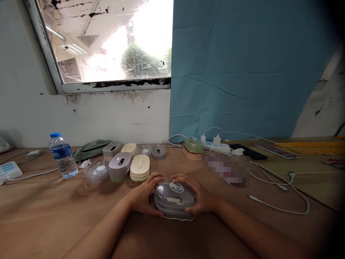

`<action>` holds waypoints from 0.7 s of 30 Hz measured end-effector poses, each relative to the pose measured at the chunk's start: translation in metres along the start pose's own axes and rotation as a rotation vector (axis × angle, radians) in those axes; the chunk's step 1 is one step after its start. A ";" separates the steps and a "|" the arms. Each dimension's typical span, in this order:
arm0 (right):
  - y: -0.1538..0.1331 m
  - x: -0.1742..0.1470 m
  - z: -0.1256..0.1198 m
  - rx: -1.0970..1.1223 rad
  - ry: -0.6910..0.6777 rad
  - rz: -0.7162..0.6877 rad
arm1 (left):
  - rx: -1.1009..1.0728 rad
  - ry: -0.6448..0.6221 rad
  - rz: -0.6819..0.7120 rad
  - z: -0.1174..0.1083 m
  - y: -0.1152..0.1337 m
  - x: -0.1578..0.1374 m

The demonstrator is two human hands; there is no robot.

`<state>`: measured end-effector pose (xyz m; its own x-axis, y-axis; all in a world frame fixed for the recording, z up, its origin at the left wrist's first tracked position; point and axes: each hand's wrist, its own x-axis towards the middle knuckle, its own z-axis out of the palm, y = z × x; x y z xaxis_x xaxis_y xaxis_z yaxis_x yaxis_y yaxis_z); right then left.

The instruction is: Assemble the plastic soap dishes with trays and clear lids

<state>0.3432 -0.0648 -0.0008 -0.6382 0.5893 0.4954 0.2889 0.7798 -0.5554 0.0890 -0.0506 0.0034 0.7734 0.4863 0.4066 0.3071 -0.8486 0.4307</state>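
Note:
Between my two hands sits a grey oval lidded container with a round label on its clear top and a cream slot piece in the middle. My left hand wraps round its left side, thumb at the near lower edge. My right hand grips the right side the same way. A pale wavy rim shows under the container's near edge. Just beyond it stand a stack of cream oval lids, a stack of lilac-grey oval pieces and a stack of clear lids.
A water bottle stands at the left, with a green pouch behind. A green lidded container sits at the back, near a power strip. Phones and white cables lie to the right.

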 end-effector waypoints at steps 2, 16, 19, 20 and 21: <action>0.002 0.000 -0.001 0.048 0.027 -0.002 | -0.009 0.000 -0.017 0.001 -0.001 -0.001; 0.032 -0.001 -0.003 0.445 0.434 0.371 | -0.052 0.003 -0.041 0.005 -0.006 -0.003; 0.043 0.001 -0.005 0.416 0.600 0.561 | 0.008 -0.006 -0.005 0.003 -0.003 -0.001; 0.046 0.002 -0.005 0.391 0.649 0.609 | 0.027 -0.011 0.000 0.002 -0.002 0.000; 0.049 0.002 -0.005 0.367 0.686 0.642 | 0.044 -0.019 0.003 0.001 -0.001 0.000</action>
<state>0.3598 -0.0246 -0.0234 0.1424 0.9593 0.2437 0.1225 0.2273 -0.9661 0.0894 -0.0503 0.0025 0.7847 0.4803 0.3919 0.3286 -0.8584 0.3940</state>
